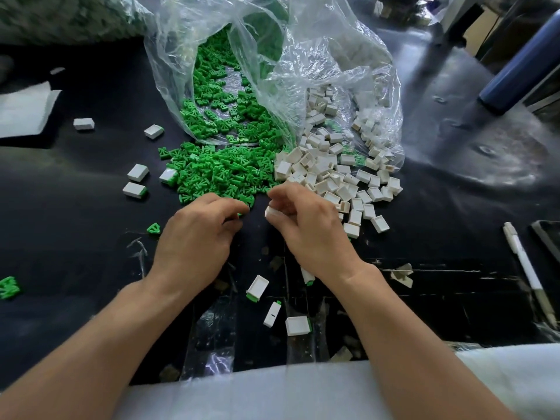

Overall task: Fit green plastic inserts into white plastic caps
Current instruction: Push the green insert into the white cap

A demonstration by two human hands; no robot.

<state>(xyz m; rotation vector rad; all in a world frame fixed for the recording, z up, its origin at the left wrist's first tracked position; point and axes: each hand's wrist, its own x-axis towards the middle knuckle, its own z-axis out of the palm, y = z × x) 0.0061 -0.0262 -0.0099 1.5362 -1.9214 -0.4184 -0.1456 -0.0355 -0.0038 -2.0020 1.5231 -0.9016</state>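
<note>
A black counter (75, 183) filled most of the frame, with a pale cloth-covered lap along the bottom edge. Two clear plastic bags (303, 65) lay open side by side in the upper middle, spilling their contents toward the person. From the left bag ran a heap of green inserts (218, 171), and from the right bag a heap of white caps (339, 177), the two piles touching at the centre of the frame. Both bare forearms reached up from the bottom corners. The left hand (197, 237) sat just below the green heap with its fingers curled and pinched together; a sliver of green showed at the fingertips, so its grip appeared closed on an insert, though most of that piece was hidden. The right hand (309, 231) sat just beside it, at the lower edge of the white heap, its grip clenched around a single white cap (270, 212) that poked out toward the left hand. Finished caps with green showing at one end (298, 325) lay scattered in the lower middle between the arms, and others lay left of the green heap. A white pen (527, 274) rested at the right edge, and a dark blue cylinder (521, 62) stood at the upper right.
</note>
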